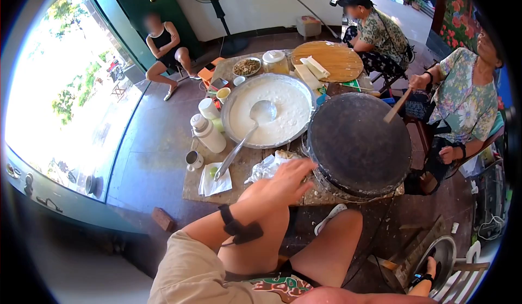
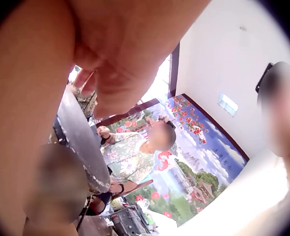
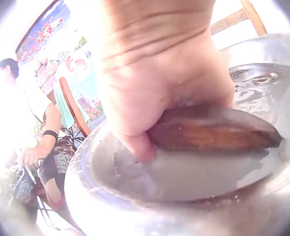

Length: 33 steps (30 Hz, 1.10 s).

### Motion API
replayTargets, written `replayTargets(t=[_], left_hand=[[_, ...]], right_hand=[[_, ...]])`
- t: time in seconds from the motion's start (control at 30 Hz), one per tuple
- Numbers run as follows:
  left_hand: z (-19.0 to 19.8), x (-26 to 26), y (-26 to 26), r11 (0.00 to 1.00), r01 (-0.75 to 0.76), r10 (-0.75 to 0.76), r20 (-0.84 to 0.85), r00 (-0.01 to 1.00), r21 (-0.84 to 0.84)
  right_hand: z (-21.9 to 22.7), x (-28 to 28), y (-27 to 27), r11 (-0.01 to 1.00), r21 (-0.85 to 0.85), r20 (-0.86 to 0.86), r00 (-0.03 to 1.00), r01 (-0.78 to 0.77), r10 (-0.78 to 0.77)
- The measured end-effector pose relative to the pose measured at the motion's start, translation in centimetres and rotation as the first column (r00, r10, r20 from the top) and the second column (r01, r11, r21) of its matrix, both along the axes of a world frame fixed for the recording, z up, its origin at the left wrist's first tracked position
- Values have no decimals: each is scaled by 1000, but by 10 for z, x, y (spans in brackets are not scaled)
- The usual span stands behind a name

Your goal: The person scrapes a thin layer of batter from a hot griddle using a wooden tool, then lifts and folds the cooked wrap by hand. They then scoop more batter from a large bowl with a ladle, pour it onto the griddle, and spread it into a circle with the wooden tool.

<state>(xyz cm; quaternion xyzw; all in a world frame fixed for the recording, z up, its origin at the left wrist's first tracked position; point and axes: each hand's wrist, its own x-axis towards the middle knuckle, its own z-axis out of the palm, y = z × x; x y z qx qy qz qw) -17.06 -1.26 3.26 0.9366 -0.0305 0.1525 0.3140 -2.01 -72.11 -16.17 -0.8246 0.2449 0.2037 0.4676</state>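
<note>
In the head view my left hand (image 1: 287,180) hovers above my knee, fingers loosely spread, fingertips right at the near-left rim of a round black griddle (image 1: 359,141). It holds nothing. My right hand (image 3: 164,93) reaches down into a metal basin (image 3: 78,182) of cloudy water at the lower right. It grips a dark brown, smooth, boat-shaped piece (image 3: 213,130) with a pointed end; some of the fingers are hidden behind it. Beside the griddle stands a wide metal bowl (image 1: 227,120) of white batter, with a ladle (image 1: 244,141) lying in it.
The wooden table (image 1: 198,187) also bears a round board (image 1: 340,59) with pale rolls, a thermos (image 1: 208,134), a mug (image 1: 194,160) and a crumpled white cloth (image 1: 266,168). At the right a seated person holds a wooden spatula (image 1: 398,105) over the griddle. Two more people sit farther back.
</note>
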Motion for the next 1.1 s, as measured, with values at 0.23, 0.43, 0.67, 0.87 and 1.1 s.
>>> replayTargets(t=[0.23, 0.43, 0.67, 0.87, 1.1], left_hand=[[158, -19, 77, 463, -856, 244, 896, 371, 228], [228, -33, 83, 130, -918, -88, 927, 365, 374], [156, -55, 55, 979, -170, 200, 362, 911, -114], [78, -65, 3, 644, 442, -714, -282, 641, -625], [24, -69, 6, 220, 43, -728, -135, 672, -975]], right_hand=[[-2, -15, 4, 979, -181, 255, 957, -93, 138], [-14, -25, -19, 907, -301, 357, 917, 294, -179], [-27, -47, -49, 959, -53, -76, 957, 278, -282], [2, -48, -13, 939, 17, -142, 931, 343, -337], [-9, -44, -27, 996, -63, -76, 994, 69, -74]])
